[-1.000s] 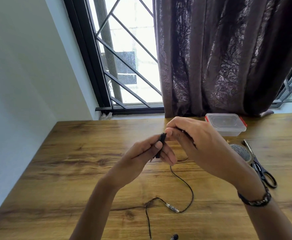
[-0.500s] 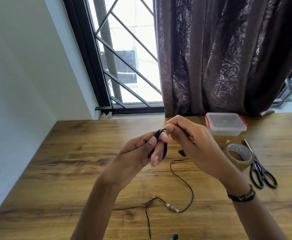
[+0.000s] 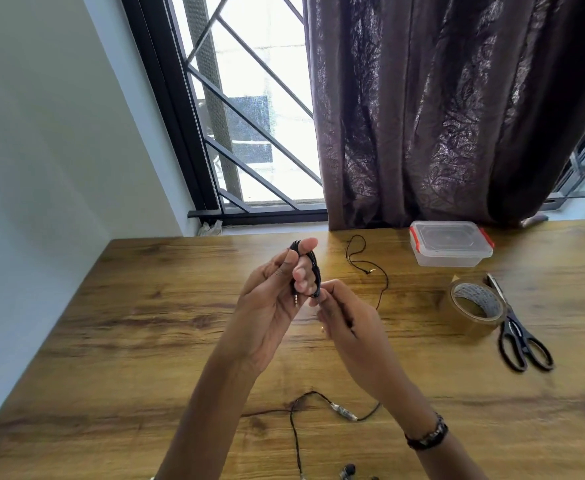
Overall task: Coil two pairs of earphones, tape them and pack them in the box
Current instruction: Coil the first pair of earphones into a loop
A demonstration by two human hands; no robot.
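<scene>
My left hand (image 3: 277, 299) is raised over the table's middle with a black earphone cable coil (image 3: 313, 268) wound round its fingers; the jack plug hangs below the thumb. My right hand (image 3: 346, 317) pinches the cable just under the coil. The rest of this cable (image 3: 318, 400) trails on the wood toward me, with an inline remote and earbuds at the bottom edge. A second black earphone cable (image 3: 363, 261) lies loose farther back. The clear plastic box (image 3: 450, 247) with red clips stands shut at the back right.
A roll of brown tape (image 3: 474, 310) stands on the wooden table (image 3: 128, 341) at the right, black scissors (image 3: 519, 337) beside it. A barred window and a dark curtain are behind the table; a wall is at the left.
My right hand has dropped from the top of the coil to below it, carrying the cable round. My left hand has turned more upright. The second cable is now uncovered.
</scene>
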